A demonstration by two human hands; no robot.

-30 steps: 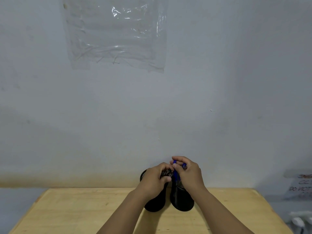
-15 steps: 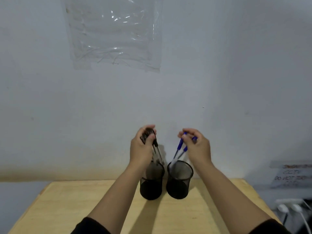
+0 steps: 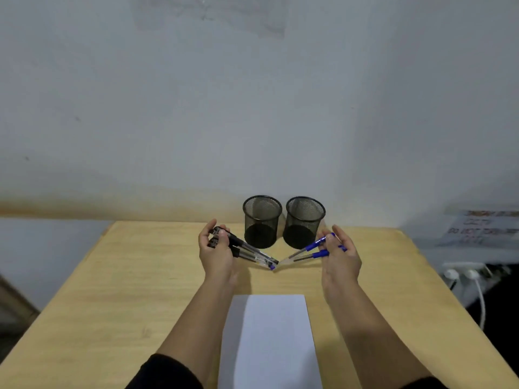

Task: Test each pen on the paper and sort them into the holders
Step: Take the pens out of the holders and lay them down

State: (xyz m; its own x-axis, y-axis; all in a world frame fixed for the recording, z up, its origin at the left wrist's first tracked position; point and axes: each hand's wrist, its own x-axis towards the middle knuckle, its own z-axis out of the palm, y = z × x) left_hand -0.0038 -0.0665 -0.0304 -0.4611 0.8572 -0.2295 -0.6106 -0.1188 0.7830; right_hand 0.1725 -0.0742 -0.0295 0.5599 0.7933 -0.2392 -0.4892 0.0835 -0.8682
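Head view: half a second ago both hands stood above the mesh holders, each drawing a bunch of pens up out of a cup. Now the pens are out and carried down in front of the holders, and the left holder and right holder look empty. That likely means the pens are being laid out for testing, so the sorting itself has not begun.

The left hand hovers just left of the left holder, palm turned inward, its grip curled round the cap ends of the black pens, which slant down toward the tabletop in front of the holders. The right hand mirrors it just right of the right holder, fingers loosely pinching the blue pens by their caps, with an index finger raised. The two bunches meet tip to tip in front of the holders, low over the wood; whether they touch it I cannot tell.

The paper lies nearer the person than the holders, between the forearms, with no marks visible.
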